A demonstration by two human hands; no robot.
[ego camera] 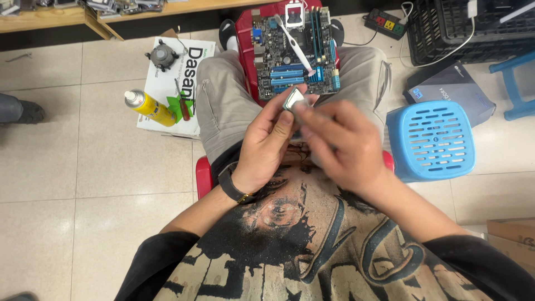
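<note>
Two hands together over the lap, left hand (266, 147) pinching a square processor chip (293, 100), blurred right hand (343, 146) touching it.

Left hand (267, 146) pinching a small square chip (293, 100), right hand (340, 146) blurred beside it, motherboard (298, 53) farther off on the knees.

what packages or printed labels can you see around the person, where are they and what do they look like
White flat box: on the floor left of the knees, green and black print, tools lying on it.
Yellow spray can: lying on that box, white cap.
Dark grey box: floor at right, behind the blue stool.
Brown carton: right edge.
</note>
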